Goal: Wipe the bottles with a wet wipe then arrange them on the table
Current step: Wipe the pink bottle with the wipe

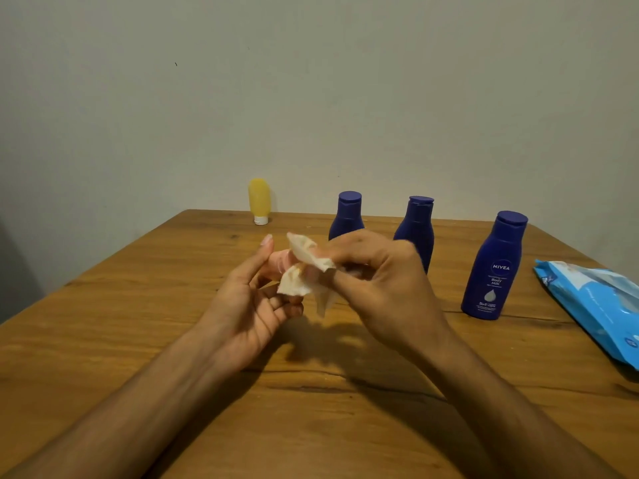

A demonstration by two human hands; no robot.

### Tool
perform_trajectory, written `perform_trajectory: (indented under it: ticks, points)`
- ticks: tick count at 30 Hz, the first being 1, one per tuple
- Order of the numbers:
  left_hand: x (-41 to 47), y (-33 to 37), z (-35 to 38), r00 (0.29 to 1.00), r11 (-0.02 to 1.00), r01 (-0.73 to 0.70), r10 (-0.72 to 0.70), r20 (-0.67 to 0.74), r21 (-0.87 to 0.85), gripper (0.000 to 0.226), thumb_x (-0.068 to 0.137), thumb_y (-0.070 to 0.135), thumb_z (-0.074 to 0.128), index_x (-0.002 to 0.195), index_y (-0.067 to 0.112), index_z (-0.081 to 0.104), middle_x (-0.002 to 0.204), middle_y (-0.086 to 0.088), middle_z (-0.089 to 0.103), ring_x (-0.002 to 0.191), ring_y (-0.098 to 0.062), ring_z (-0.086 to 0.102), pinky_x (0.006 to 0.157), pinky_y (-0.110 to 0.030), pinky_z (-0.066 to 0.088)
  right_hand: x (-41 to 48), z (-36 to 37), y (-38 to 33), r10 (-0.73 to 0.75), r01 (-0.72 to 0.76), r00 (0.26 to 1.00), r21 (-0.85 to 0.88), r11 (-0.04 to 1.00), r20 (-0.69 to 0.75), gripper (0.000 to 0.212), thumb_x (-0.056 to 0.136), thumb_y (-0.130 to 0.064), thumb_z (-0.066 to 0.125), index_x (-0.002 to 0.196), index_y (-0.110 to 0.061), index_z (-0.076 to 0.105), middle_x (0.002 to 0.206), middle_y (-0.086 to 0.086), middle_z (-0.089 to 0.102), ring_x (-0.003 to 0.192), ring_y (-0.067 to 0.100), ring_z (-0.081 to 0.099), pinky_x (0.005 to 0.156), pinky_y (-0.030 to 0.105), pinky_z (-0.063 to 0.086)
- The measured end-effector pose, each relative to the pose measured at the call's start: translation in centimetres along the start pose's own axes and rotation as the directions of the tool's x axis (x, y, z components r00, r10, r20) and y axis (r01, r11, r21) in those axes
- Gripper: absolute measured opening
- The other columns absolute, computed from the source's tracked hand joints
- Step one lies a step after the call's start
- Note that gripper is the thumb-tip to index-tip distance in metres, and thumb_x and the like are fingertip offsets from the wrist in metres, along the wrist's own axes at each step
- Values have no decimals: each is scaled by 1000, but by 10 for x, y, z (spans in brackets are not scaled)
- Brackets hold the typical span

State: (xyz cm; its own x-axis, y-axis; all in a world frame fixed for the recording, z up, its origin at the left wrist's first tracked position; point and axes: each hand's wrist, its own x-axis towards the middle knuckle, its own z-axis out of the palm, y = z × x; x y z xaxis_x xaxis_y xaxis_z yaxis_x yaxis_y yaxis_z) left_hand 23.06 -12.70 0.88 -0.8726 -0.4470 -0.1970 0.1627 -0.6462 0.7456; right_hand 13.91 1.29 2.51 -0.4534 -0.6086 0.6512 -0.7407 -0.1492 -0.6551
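A wooden table spreads under both hands, with a blue wipe pack lying flat well to the right of the right hand. Three dark blue bottles stand upright beyond that hand: the labelled bottle off to its right, and the middle bottle and leftmost bottle partly hidden behind its knuckles. A yellow tube stands on its white cap beyond the left hand, and the hands meet above the table, the right pinching a crumpled wet wipe against the left's fingers, whose own grip I cannot tell
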Motion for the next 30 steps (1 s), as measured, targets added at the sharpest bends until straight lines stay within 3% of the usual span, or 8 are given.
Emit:
perform_trajectory:
  ticks: [3, 7, 12, 17, 22, 24, 27, 30]
  points:
    - [-2, 0, 1, 999, 999, 14, -12, 41, -41, 52, 84, 35, 66, 126, 5, 57, 100, -20, 71, 73, -24, 72, 51, -30, 59, -2, 7, 4, -182, 182, 983, -166, 969, 15, 19, 80, -9, 72, 98, -12, 71, 98, -2, 64, 89, 8, 60, 74, 19, 53]
    - [-2, -5, 3, 999, 998, -45, 45, 9, 40, 48, 85, 34, 66, 123, 4, 59, 85, -13, 72, 64, -17, 67, 53, -25, 57, -2, 7, 6, -191, 170, 977, -189, 967, -99, 18, 81, -8, 70, 98, -12, 71, 95, -2, 68, 87, 5, 62, 72, 17, 52]
    - [-2, 3, -2, 999, 997, -31, 32, 4, -75, 47, 88, 29, 68, 126, 3, 55, 103, -22, 70, 86, -26, 73, 66, -33, 61, -3, 6, 6, -189, 201, 979, -204, 958, 79, 24, 79, -3, 70, 100, -13, 70, 97, -3, 68, 88, 6, 62, 75, 18, 52]
    - [0, -2, 2, 998, 997, -61, 63, -31, 54, 50, 85, 30, 69, 126, 5, 55, 101, -18, 69, 76, -22, 70, 59, -28, 58, -1, 4, 6, -199, 178, 977, -228, 957, -71, 25, 78, -2, 70, 101, -12, 70, 96, -2, 68, 87, 5, 62, 75, 11, 49]
    - [0, 1, -1, 1000, 999, -31, 30, -3, -29, 60, 82, 31, 71, 134, 10, 49, 112, -23, 67, 87, -28, 73, 65, -35, 61, -1, 1, 7, -241, 267, 960, -211, 940, 142, 18, 76, -3, 72, 93, -9, 72, 95, -1, 67, 88, 6, 62, 75, 15, 51]
    - [1, 0, -1, 999, 999, -42, 41, -16, -9, 61, 82, 32, 71, 134, 11, 47, 116, -24, 65, 92, -29, 71, 69, -37, 62, 2, -4, 10, -196, 228, 969, -243, 943, 149, 19, 75, -3, 73, 91, -12, 72, 94, -5, 66, 87, 3, 61, 73, 12, 50]
    - [2, 0, 0, 994, 993, -97, 101, -42, 70, 52, 82, 33, 70, 125, 13, 48, 109, -24, 62, 79, -25, 66, 64, -32, 60, 5, -14, 15, -54, 48, 998, -280, 959, -12, 23, 76, -4, 73, 96, -16, 71, 94, -11, 64, 85, -2, 61, 75, 9, 49]
    - [0, 0, 1, 992, 989, -119, 121, -21, 84, 38, 85, 30, 67, 117, 18, 50, 110, -22, 60, 78, -23, 63, 57, -29, 57, 7, -21, 12, 82, -99, 988, -126, 987, -134, 26, 79, -7, 70, 97, -24, 68, 91, -19, 64, 86, -2, 64, 73, 9, 51]
